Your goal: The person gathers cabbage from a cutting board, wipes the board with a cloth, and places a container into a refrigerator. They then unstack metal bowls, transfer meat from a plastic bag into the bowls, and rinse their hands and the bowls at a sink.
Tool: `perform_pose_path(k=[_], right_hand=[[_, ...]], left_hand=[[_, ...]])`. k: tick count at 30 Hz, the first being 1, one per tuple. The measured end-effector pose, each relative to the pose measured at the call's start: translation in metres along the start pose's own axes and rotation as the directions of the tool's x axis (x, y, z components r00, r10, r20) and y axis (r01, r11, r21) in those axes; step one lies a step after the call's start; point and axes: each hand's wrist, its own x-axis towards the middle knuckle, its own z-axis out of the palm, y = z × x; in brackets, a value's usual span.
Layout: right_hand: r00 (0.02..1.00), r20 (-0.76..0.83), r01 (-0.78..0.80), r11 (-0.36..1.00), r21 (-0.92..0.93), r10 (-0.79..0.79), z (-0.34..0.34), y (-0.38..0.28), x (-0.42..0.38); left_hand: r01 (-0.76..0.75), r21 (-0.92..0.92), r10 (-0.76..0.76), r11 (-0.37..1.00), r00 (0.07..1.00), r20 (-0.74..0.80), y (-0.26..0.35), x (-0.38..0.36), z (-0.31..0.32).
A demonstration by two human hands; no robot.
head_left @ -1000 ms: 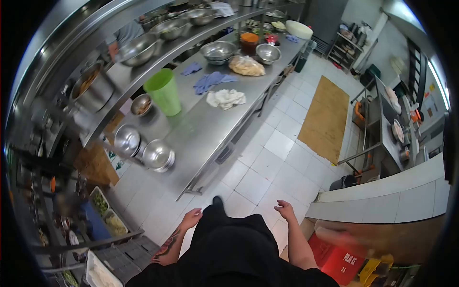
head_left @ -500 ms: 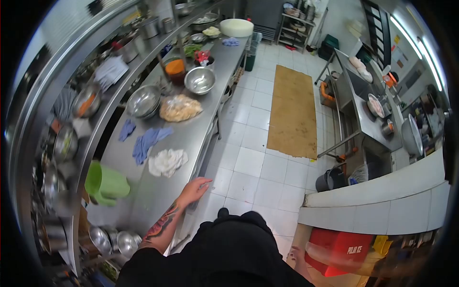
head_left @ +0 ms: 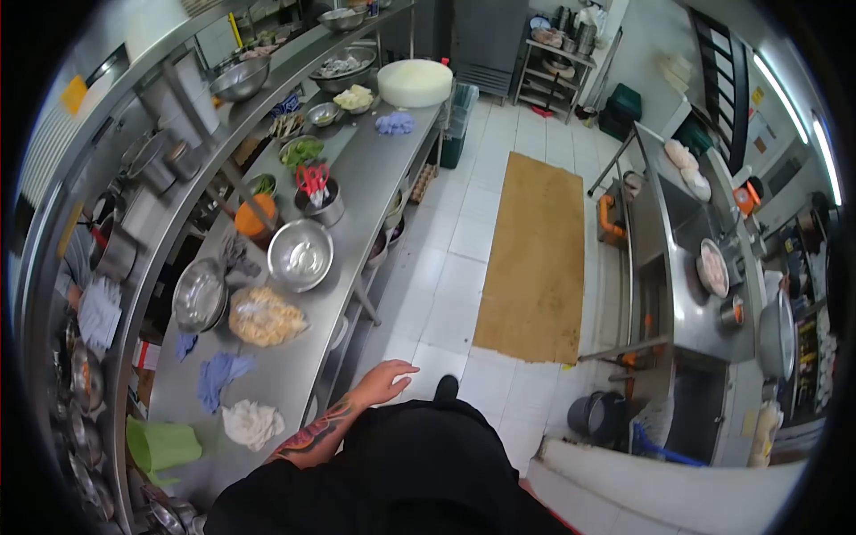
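My left hand (head_left: 382,382) hangs over the tiled floor beside the steel counter (head_left: 308,357), its fingers loosely stretched and holding nothing. On the counter to its left lie a crumpled white cloth (head_left: 252,424) and a blue cloth (head_left: 220,378). Farther along sit a clear plastic bag of pale orange pieces (head_left: 266,316), an empty steel bowl (head_left: 300,255) and another steel bowl (head_left: 200,296). A green plastic jug (head_left: 162,445) stands at the near left. My right hand is out of sight; only a sliver of skin shows past my dark clothing.
Brown matting (head_left: 532,259) covers part of the white tiled floor ahead. A steel sink unit (head_left: 709,312) runs along the right, with a black bucket (head_left: 597,416) near it. A low white-tiled ledge (head_left: 615,473) borders my right side. Loaded shelves (head_left: 147,294) overhang the left counter.
I have moved forward along the aisle, so the counter items sit lower and farther left. The red box at right has nearly left the view, and my right hand has dropped out of sight.
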Motion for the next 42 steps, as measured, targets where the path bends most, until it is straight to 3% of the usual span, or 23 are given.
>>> perform_pose_path(k=[1, 2, 3, 4, 5, 6, 11, 14, 17, 19, 20, 21, 22, 23, 26, 29, 31, 33, 35, 36, 38, 41, 42], right_hand=[[1.0, 0.001, 0.013, 1.0, 0.006, -0.013, -0.035, -0.037, 0.034], [0.983, -0.067, -0.152, 0.968, 0.201, 0.168, -0.067, -0.04, 0.108], [0.956, -0.282, -0.035, 0.983, 0.183, 0.087, -0.09, -0.042, 0.178], [0.954, -0.269, 0.185, 0.965, 0.188, -0.13, -0.143, -0.107, 0.189], [0.952, -0.294, 0.085, 0.996, -0.023, -0.088, -0.184, -0.177, 0.212], [0.92, -0.298, 0.237, 0.967, -0.097, -0.255, -0.217, -0.231, 0.243], [0.798, -0.357, 0.5, 0.864, -0.055, -0.485, -0.288, -0.502, 0.296], [0.76, -0.344, 0.584, 0.812, -0.012, -0.552, -0.276, -0.58, 0.323], [0.792, -0.231, 0.518, 0.822, -0.237, -0.565, -0.265, -0.599, 0.345], [0.953, -0.075, 0.288, 0.955, -0.073, -0.293, -0.258, -0.572, 0.372], [0.936, 0.0, 0.35, 0.931, -0.099, -0.352, -0.258, -0.543, 0.386], [0.977, 0.193, -0.009, 0.894, 0.447, -0.086, -0.261, -0.453, 0.451], [0.967, 0.072, 0.244, 0.97, 0.006, -0.244, -0.258, -0.461, 0.417], [0.987, 0.062, 0.154, 0.985, -0.08, -0.149, -0.257, -0.472, 0.395], [0.993, 0.088, -0.078, 0.996, -0.05, 0.082, -0.274, -0.506, 0.396], [0.984, 0.108, -0.132, 0.989, -0.065, 0.138, -0.304, -0.553, 0.425], [0.982, 0.13, -0.126, 0.988, -0.088, 0.137, -0.329, -0.589, 0.454], [0.981, 0.144, -0.114, 0.986, -0.12, 0.131, -0.361, -0.628, 0.491], [0.98, 0.156, -0.1, 0.984, -0.147, 0.123, -0.406, -0.67, 0.531], [0.98, 0.161, -0.094, 0.983, -0.159, 0.12, -0.427, -0.694, 0.556], [0.983, 0.158, -0.066, 0.983, -0.169, 0.093, -0.477, -0.744, 0.61], [0.986, 0.149, 0.093, 0.983, -0.161, -0.068, -0.564, -0.835, 0.727], [0.971, 0.085, 0.238, 0.895, -0.378, -0.222, -0.583, -0.89, 0.749]], left_hand=[[-0.001, -0.034, 0.001, 0.999, 1.0, -0.019, -0.006, 0.026, -0.001], [0.004, -0.072, -0.007, 0.997, 0.999, -0.036, -0.009, 0.047, -0.003], [-0.004, -0.005, 0.004, 1.0, 0.997, -0.076, -0.008, 0.071, -0.012], [-0.013, -0.002, 0.013, 1.0, 0.996, -0.093, -0.006, 0.099, -0.027], [-0.019, -0.013, 0.017, 1.0, 0.991, -0.129, -0.007, 0.127, -0.042], [-0.028, -0.021, 0.024, 0.999, 0.986, -0.167, -0.012, 0.157, -0.057], [-0.047, 0.129, 0.084, 0.99, 0.951, -0.299, -0.08, 0.317, -0.164], [0.029, 0.274, 0.058, 0.961, 0.95, -0.307, -0.147, 0.426, -0.242], [0.271, 0.482, -0.13, 0.833, 0.943, -0.306, -0.21, 0.531, -0.312], [0.349, 0.545, -0.173, 0.762, 0.922, -0.348, -0.237, 0.586, -0.353], [0.374, 0.579, -0.184, 0.725, 0.914, -0.361, -0.243, 0.607, -0.37], [0.403, 0.608, -0.198, 0.684, 0.905, -0.376, -0.249, 0.623, -0.383], [0.428, 0.599, -0.225, 0.677, 0.895, -0.385, -0.264, 0.634, -0.383], [0.465, 0.556, -0.316, 0.689, 0.883, -0.347, -0.286, 0.644, -0.377], [0.521, 0.485, -0.356, 0.703, 0.847, -0.394, -0.298, 0.651, -0.371], [0.52, 0.307, -0.325, 0.797, 0.798, -0.508, -0.314, 0.645, -0.363], [0.427, 0.02, -0.257, 0.904, 0.581, -0.772, -0.309, 0.626, -0.37], [0.57, 0.229, 0.001, 0.789, 0.371, -0.929, -0.35, 0.591, -0.374], [0.732, -0.086, -0.253, 0.676, 0.12, -0.96, -0.327, 0.572, -0.404], [0.746, -0.101, -0.26, 0.658, 0.1, -0.96, -0.339, 0.568, -0.411], [0.917, -0.316, -0.504, 0.244, -0.158, -0.849, -0.381, 0.57, -0.417], [0.95, -0.19, -0.338, 0.248, -0.099, -0.936, -0.433, 0.615, -0.411], [0.936, -0.199, -0.453, 0.291, -0.048, -0.89, -0.426, 0.633, -0.414]])
